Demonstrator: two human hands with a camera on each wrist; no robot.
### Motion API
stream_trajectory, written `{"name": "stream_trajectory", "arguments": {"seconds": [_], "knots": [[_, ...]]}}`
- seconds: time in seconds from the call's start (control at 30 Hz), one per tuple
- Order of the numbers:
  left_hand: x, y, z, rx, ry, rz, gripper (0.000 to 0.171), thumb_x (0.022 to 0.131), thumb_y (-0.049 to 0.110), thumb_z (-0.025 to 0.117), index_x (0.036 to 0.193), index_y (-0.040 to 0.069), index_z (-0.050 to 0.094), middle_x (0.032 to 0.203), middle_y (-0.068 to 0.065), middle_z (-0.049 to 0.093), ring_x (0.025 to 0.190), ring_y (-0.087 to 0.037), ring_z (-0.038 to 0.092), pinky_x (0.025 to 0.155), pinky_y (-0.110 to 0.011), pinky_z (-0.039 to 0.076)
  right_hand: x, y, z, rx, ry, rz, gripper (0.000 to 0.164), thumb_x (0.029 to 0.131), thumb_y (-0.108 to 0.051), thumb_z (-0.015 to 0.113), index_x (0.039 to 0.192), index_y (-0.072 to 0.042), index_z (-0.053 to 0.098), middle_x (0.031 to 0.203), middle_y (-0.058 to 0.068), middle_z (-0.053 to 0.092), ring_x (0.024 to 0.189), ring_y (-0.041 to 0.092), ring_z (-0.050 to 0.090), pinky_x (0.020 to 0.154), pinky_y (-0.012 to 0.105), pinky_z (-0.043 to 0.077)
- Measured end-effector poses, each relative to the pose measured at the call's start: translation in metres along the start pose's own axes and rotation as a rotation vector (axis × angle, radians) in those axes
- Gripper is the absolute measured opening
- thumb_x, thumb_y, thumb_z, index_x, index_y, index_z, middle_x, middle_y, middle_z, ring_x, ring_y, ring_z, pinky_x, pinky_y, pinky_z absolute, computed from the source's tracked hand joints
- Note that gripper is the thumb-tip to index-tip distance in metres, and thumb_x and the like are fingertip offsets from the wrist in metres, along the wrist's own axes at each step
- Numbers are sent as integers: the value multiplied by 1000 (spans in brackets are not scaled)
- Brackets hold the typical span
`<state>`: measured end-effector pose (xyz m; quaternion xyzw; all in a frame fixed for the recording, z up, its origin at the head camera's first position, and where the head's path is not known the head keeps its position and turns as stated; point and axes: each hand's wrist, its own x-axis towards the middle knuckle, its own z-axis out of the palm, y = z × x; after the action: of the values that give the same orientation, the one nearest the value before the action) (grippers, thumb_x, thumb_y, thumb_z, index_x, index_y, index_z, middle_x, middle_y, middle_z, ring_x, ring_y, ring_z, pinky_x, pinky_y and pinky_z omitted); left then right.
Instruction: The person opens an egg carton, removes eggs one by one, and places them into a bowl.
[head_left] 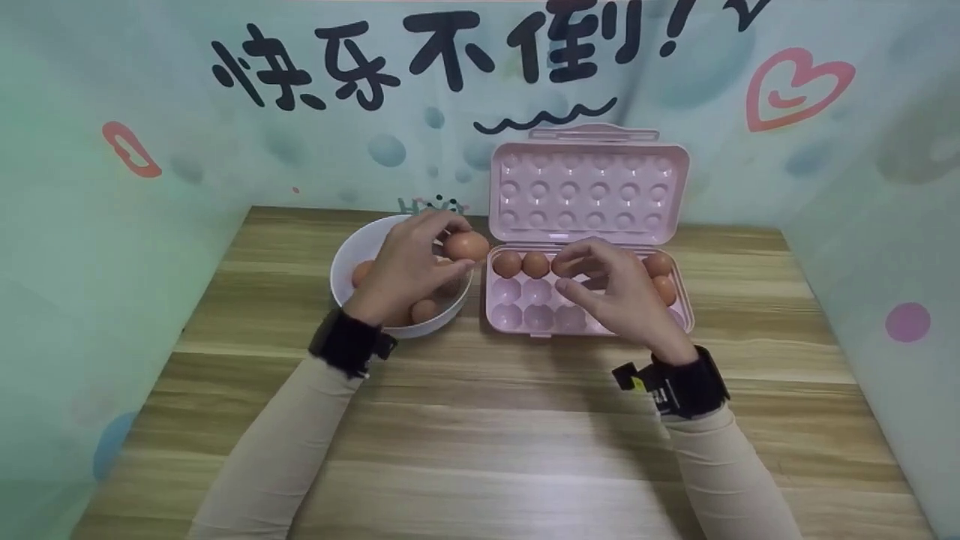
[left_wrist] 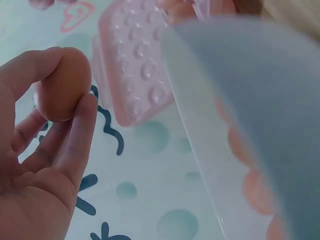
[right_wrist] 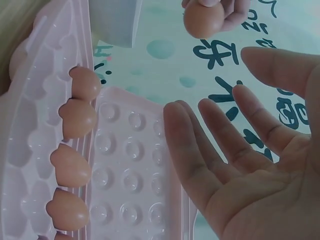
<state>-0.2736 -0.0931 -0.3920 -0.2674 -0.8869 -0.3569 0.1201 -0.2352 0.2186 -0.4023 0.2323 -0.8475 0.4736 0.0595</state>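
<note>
My left hand point(head_left: 409, 259) pinches a brown egg point(head_left: 466, 246) between thumb and fingers, raised over the right side of a white bowl point(head_left: 345, 259). In the left wrist view that egg point(left_wrist: 65, 85) sits upright between the fingertips. Several more brown eggs lie in the bowl, partly covered by the hand. Over the pink egg carton point(head_left: 540, 319) hovers my right hand point(head_left: 615, 285), fingers loosely bent and holding nothing. The right wrist view shows its palm point(right_wrist: 270, 195) bare. Brown eggs point(right_wrist: 70, 165) fill a row of the carton along the lid side; my right hand hides part of the tray.
The carton's pink lid point(head_left: 589, 187) stands raised behind the tray, leaning towards a printed cloth backdrop point(head_left: 300, 165). Bowl and carton stand side by side at the back of the wooden table point(head_left: 480, 435). Cloth walls flank the table on both sides.
</note>
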Motion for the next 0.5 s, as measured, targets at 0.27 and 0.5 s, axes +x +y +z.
{"name": "stream_trajectory", "arguments": {"seconds": [0.27,0.5], "knots": [[22,-27,-16,70,-164,-165,31,93,20,81,120,16,67,116,-1,64,110,-23,57,99,-40,47,0,3,-1,-24,11,-8,27,95,-7,78,121,-9,71,117,3,74,108,22,73,91,36,59],[37,-40,-12,80,-287,-251,35,91,13,77,123,9,66,117,-7,61,111,-27,54,101,-41,45,-1,1,-1,-15,9,-10,27,96,-7,78,122,-10,71,118,4,73,109,23,72,94,42,59]]}}
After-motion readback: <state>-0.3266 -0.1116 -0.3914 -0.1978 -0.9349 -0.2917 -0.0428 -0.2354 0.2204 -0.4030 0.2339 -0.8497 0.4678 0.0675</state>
